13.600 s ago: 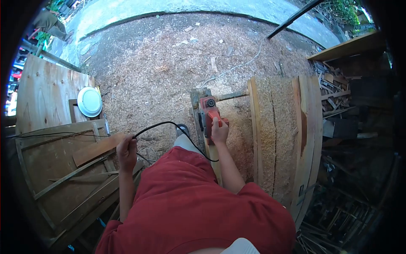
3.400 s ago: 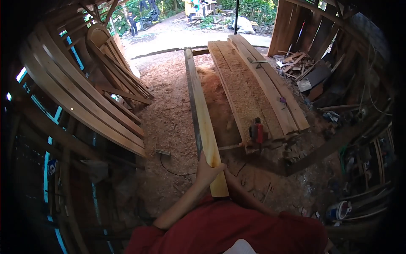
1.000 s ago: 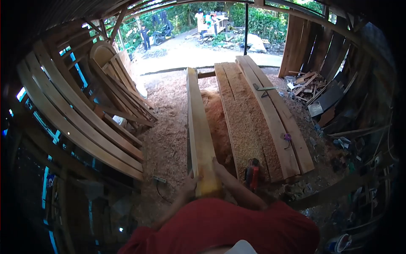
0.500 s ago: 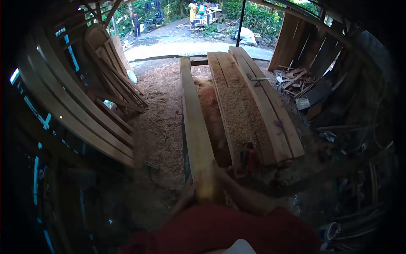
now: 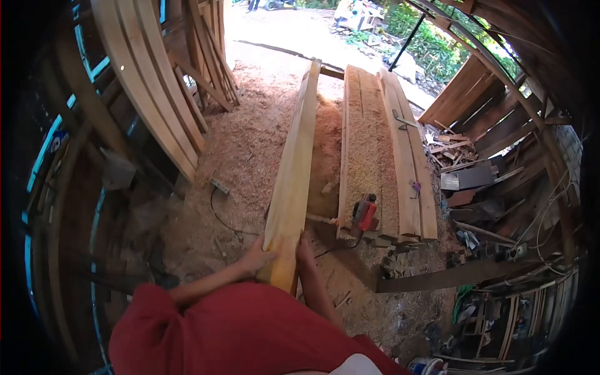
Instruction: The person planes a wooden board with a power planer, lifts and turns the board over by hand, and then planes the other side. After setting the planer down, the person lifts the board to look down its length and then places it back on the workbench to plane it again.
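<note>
A long, pale wooden beam [image 5: 292, 162] runs away from my body, its near end close to my red shirt. My left hand [image 5: 255, 258] grips its left side near that end, thumb over the top edge. On the opposite side my right hand [image 5: 305, 251] holds the beam, with its fingers partly hidden behind the wood. To the right, a red power tool [image 5: 364, 214], which looks like a hand planer, rests on the near end of a plank [image 5: 362, 144] covered in shavings.
More planks [image 5: 409, 156] lie at the right, bearing a try square [image 5: 403, 120] and a small purple item [image 5: 415, 186]. Boards [image 5: 150, 81] lean on the left. A power strip [image 5: 219, 186] with a cord lies among floor shavings. Scrap wood [image 5: 453, 150] is piled at right.
The view has tilted down and turned. The beam's near end has shifted left, with both hands still on it, and the beam now slants across the view.
</note>
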A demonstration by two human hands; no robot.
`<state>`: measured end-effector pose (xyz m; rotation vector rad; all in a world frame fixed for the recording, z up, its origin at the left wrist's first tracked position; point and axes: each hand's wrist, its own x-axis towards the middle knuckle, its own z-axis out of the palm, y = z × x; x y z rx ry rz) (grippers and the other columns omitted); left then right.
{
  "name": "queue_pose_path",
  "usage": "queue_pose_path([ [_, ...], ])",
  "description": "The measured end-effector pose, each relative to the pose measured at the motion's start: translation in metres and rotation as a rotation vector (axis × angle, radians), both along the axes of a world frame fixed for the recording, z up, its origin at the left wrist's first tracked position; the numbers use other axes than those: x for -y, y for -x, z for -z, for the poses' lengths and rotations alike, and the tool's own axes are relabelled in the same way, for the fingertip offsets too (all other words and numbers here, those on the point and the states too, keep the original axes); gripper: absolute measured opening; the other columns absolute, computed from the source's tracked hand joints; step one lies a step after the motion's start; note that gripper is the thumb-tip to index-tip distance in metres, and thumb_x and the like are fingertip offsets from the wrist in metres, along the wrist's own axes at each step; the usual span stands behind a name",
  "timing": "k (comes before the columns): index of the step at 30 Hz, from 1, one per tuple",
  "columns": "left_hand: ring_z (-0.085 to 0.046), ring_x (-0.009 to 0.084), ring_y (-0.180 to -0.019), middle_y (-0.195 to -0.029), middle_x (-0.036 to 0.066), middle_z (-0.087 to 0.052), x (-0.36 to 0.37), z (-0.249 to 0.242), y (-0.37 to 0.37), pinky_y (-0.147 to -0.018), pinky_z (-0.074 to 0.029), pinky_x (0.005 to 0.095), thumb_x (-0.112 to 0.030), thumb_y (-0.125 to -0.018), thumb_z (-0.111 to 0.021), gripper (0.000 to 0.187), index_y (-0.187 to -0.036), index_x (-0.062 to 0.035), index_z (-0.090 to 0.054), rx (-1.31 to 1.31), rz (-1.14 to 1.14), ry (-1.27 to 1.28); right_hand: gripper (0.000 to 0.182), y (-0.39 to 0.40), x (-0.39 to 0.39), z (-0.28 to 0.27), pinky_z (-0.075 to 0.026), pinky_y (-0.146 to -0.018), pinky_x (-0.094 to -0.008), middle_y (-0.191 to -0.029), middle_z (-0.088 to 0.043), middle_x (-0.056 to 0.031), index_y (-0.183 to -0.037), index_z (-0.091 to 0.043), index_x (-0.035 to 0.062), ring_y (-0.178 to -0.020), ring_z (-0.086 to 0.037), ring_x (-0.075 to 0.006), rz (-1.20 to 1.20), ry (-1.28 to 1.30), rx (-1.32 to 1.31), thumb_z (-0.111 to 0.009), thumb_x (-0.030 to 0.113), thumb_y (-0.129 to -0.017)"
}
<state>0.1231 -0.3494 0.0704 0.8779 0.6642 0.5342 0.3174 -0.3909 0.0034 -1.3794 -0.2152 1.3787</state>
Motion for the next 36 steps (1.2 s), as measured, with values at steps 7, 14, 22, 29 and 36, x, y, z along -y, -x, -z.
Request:
queue_pose_path([
  [7,-0.056,0.0252,-0.131,-0.148,0.013,-0.051,0.025,0.013,0.050,-0.106,-0.052,0.0415,0.000,-0.088,-0.066,0.084,-0.161,-0.0079,-0.026,-0.043,0.035,-0.042,0.094,0.030,0.026,0.026,-0.049,-0.102,-0.0386,-0.132,-0.064,-0.0224,-0.143,-0.054,-0.0078,-0.120,-0.063,-0.0312,0.045,0.063,0.087,-0.036,0.075,-0.102],
  [14,-0.058,0.0254,-0.128,-0.144,0.013,-0.055,0.047,0.076,0.044,-0.107,-0.050,0.0410,0.002,-0.088,-0.063,0.079,-0.159,-0.0080,-0.031,0.381,0.039,0.251,0.076,0.011,0.049,0.047,-0.058,-0.087,-0.0368,-0.106,-0.070,-0.0124,-0.134,-0.060,0.0017,-0.095,-0.070,-0.0236,-0.070,0.290,0.117,-0.029,0.066,-0.108],
  [22,-0.053,0.0266,-0.137,-0.151,0.011,-0.050,0.074,0.089,0.002,-0.113,-0.046,0.0444,-0.008,-0.081,-0.079,0.092,-0.160,-0.0116,-0.031,0.512,0.040,0.472,0.071,-0.016,0.065,0.020,-0.048,-0.102,-0.0381,-0.123,-0.068,-0.0208,-0.136,-0.063,-0.0007,-0.115,-0.064,-0.0302,-0.055,0.206,0.431,-0.035,0.058,-0.110],
  [29,-0.054,0.0261,-0.136,-0.150,0.010,-0.051,0.094,0.152,-0.017,-0.113,-0.047,0.0435,-0.013,-0.077,-0.086,0.097,-0.158,-0.0115,-0.032,0.418,-0.027,0.526,0.062,-0.027,0.075,0.048,-0.045,-0.106,-0.0411,-0.127,-0.066,-0.0285,-0.139,-0.060,-0.0029,-0.123,-0.061,-0.0371,-0.100,0.238,0.490,-0.039,0.048,-0.112],
  [36,-0.061,0.0228,-0.126,-0.139,0.010,-0.059,0.100,0.225,-0.026,-0.106,-0.052,0.0406,-0.029,-0.082,-0.084,0.085,-0.149,-0.0053,-0.039,0.253,-0.097,0.508,0.058,-0.017,0.083,0.113,-0.049,-0.096,-0.0462,-0.114,-0.068,-0.0306,-0.116,-0.066,-0.0066,-0.110,-0.065,-0.0405,0.009,0.259,0.587,-0.043,0.047,-0.110],
])
